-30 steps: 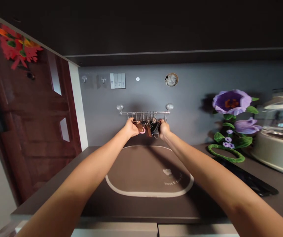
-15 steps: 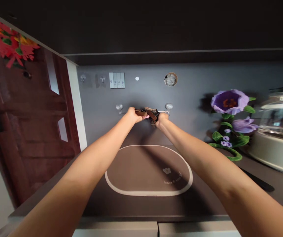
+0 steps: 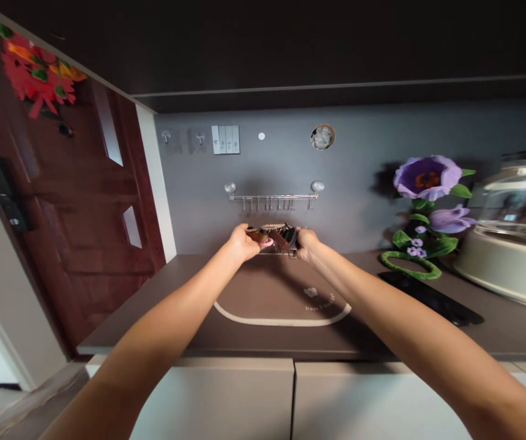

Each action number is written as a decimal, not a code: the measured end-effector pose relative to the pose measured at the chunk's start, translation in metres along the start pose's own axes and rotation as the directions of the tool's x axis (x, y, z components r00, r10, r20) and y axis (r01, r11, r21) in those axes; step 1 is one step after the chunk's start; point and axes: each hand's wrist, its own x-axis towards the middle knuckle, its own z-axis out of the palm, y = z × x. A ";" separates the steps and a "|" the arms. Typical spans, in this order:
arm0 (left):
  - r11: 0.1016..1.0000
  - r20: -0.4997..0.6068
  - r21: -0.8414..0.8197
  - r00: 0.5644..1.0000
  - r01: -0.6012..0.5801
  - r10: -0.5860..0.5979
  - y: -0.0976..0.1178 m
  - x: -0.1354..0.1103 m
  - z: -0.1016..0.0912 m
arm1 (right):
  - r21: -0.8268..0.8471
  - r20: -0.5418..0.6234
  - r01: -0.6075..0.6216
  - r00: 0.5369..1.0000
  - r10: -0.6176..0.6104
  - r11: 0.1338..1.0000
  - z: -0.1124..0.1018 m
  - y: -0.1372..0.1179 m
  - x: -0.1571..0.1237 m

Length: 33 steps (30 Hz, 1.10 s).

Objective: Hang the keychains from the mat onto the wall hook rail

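Note:
Between my hands is a small bundle of brown and black straps, with metal fittings, a light chain-like edge and a bit of pink. My left hand is closed on its left end, thumb in front. At the right end, my right hand grips the black part. The bundle is held over the back of the brown oval mat, below a clear hook rail on the grey wall. Small hooks hang along this rail, and the bundle is apart from it. My fingers hide its ends.
To the right stand purple felt flowers, a flat black object and a cream appliance with a clear dome. A dark shelf overhangs the counter. A dark red door is at left.
Both hands have come down from the rail with the bundle, so the rail and its hooks now show. The view has shifted, with more of the cabinet fronts visible below.

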 end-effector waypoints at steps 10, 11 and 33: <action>0.791 -0.010 0.612 1.000 0.020 -0.018 -0.013 0.024 -0.088 | -0.701 0.012 0.159 0.977 -0.212 0.695 -0.072 0.040 0.007; 0.731 0.010 0.680 0.998 -0.052 0.062 -0.012 0.026 -0.092 | -0.774 0.041 0.202 0.962 -0.270 0.601 -0.076 0.039 0.009; 0.813 0.251 0.458 0.930 -0.358 0.268 0.005 0.030 -0.098 | -0.879 0.226 0.356 0.896 -0.381 0.315 -0.088 0.036 0.019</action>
